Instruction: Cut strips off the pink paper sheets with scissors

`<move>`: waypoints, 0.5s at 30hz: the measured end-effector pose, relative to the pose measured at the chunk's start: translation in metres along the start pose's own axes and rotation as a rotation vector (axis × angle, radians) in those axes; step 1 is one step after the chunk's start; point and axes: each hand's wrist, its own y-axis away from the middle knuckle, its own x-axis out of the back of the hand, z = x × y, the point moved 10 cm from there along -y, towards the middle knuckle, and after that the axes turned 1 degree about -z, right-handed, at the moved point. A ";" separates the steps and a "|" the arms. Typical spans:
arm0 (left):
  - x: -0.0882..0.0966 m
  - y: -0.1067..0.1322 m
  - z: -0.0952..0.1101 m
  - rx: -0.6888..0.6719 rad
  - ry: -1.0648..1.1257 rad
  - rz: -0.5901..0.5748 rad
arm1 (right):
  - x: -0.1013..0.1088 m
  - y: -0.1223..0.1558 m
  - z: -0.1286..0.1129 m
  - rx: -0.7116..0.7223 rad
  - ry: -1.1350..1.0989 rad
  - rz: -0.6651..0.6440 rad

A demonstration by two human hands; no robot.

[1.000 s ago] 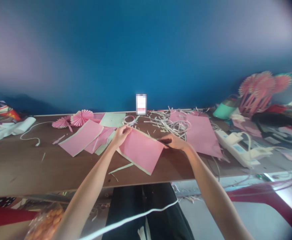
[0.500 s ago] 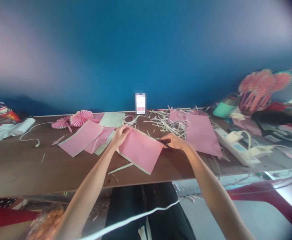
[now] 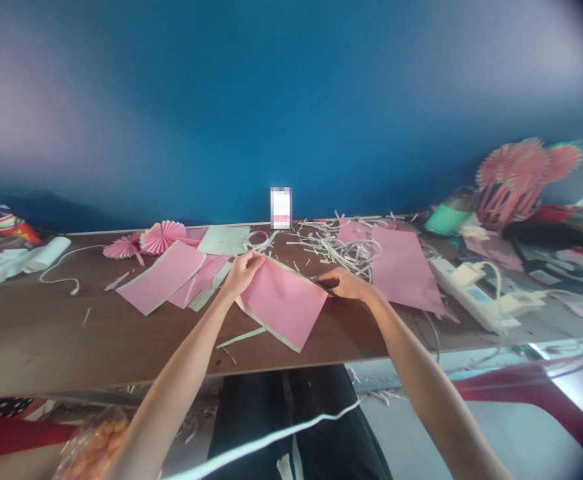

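Note:
A pink paper sheet [image 3: 284, 303] with pale borders is held tilted above the front of the brown table. My left hand [image 3: 244, 270] pinches its upper left corner between thumb and fingers. At the sheet's right corner, my right hand [image 3: 344, 283] is closed around scissors [image 3: 327, 289], whose dark blades lie along the upper border. Most of the scissors is hidden by the fingers and the paper. A pale cut strip [image 3: 241, 337] lies on the table below the sheet's left side.
Pink sheets [image 3: 164, 277] and folded paper fans [image 3: 164, 237] lie at left. Curled paper strips [image 3: 351, 250] pile up behind my right hand, beside a large pink sheet [image 3: 404, 270]. A power strip [image 3: 471, 297] sits at right. A phone [image 3: 281, 208] leans against the blue wall.
The scissors have shifted slightly along the sheet's upper border, and the right hand's fingers have moved a little. The left hand keeps its pinch on the paper, which has barely moved.

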 end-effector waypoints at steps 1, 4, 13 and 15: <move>-0.001 0.000 0.000 -0.002 -0.003 -0.003 | -0.001 0.000 0.001 -0.001 -0.010 -0.001; -0.003 0.001 0.002 -0.007 -0.010 -0.007 | -0.001 -0.001 0.006 -0.012 -0.042 0.002; -0.002 0.001 0.002 -0.005 -0.001 0.001 | 0.000 -0.001 0.002 -0.009 -0.055 0.014; 0.001 0.001 0.000 0.008 0.008 0.015 | 0.003 0.000 -0.001 0.000 -0.049 0.025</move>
